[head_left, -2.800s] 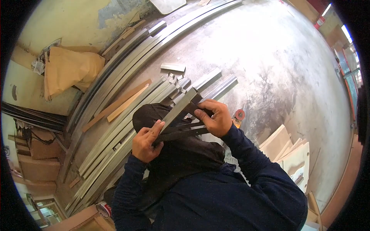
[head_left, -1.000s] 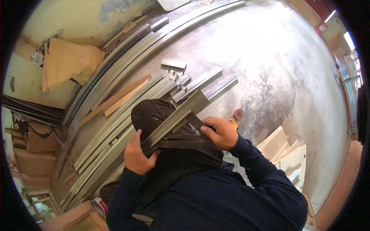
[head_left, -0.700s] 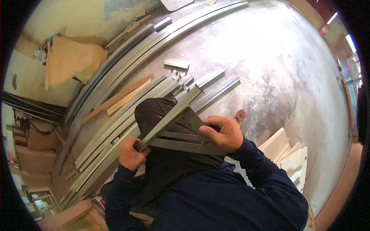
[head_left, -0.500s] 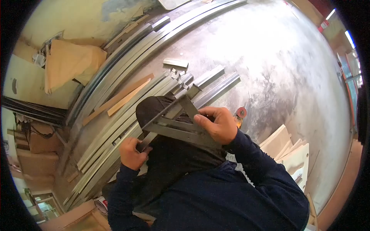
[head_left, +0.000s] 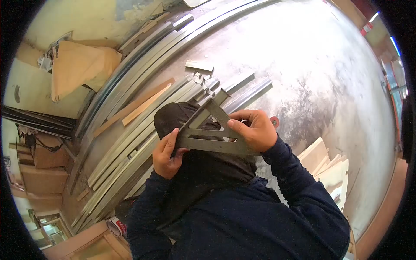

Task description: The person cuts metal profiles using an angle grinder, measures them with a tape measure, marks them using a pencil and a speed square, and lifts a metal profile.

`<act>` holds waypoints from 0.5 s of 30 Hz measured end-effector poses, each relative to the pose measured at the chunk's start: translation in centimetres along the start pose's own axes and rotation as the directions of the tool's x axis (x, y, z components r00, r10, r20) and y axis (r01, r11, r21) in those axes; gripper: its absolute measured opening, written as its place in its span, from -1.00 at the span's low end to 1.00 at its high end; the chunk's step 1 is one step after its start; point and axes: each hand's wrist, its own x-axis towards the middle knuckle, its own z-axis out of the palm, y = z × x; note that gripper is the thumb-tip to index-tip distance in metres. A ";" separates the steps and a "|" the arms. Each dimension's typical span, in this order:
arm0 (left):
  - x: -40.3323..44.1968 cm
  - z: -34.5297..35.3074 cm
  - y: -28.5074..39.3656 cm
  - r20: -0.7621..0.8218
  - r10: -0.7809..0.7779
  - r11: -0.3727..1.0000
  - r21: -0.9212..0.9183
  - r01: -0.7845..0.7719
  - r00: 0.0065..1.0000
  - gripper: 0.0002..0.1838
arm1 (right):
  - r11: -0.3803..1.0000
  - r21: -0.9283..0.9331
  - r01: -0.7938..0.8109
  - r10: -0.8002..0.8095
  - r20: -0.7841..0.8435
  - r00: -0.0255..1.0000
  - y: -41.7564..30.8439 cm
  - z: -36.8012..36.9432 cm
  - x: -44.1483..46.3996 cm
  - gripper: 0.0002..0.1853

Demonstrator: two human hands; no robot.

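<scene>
A dark triangular metal square (head_left: 208,144) with cut-out slots is held over my dark-clothed knee. My right hand (head_left: 255,129) pinches its right corner between thumb and fingers. At its left corner, my left hand (head_left: 167,155) grips with the fingers extended up along the edge and the thumb below. A short metal channel piece (head_left: 222,97) lies behind the square, its upper end showing past the top corner; its lower part is mostly hidden, and its near end seems to be within my left hand.
Long metal profiles (head_left: 143,149) lie on the floor to the left, beside two wooden strips (head_left: 134,106). Small metal offcuts (head_left: 203,81) sit at their far ends. A grinder's red disc (head_left: 274,122) shows past my right hand. Pale boards (head_left: 320,160) stand at right; a can (head_left: 116,226) lies lower left.
The triangular square has come up over the channel piece and turned flatter to view. My left hand has moved up and right onto its left corner; my right hand has shifted slightly right.
</scene>
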 end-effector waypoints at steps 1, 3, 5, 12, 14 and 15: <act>0.0 0.1 0.0 -0.015 0.014 1.000 0.013 -0.014 1.000 -0.30 | 1.000 0.001 0.000 0.000 -0.002 1.000 -0.1 -0.1 -0.1 -0.73; 0.0 0.3 -0.1 -0.027 0.036 0.999 0.033 -0.035 0.999 -0.29 | 1.000 0.014 -0.011 0.011 0.026 1.000 -0.3 -0.2 -0.4 -0.73; 0.0 0.3 0.0 -0.036 0.058 0.997 0.057 -0.056 0.998 -0.28 | 1.000 -0.009 -0.011 0.011 0.025 1.000 -0.3 -0.2 -0.3 -0.73; 0.1 0.3 0.3 -0.033 0.039 0.997 0.073 -0.037 0.999 -0.26 | 0.997 0.074 -0.003 0.001 0.021 1.000 0.0 -0.1 -0.3 -0.73; 0.2 0.4 0.2 -0.040 0.048 0.996 0.079 -0.045 0.998 -0.26 | 0.998 0.059 0.013 -0.014 0.030 0.999 -0.5 -0.3 -0.5 -0.73; 0.2 0.5 0.2 -0.042 0.053 0.996 0.077 -0.050 0.998 -0.26 | 0.999 0.047 0.027 -0.029 0.038 0.999 -0.7 -0.3 -0.5 -0.74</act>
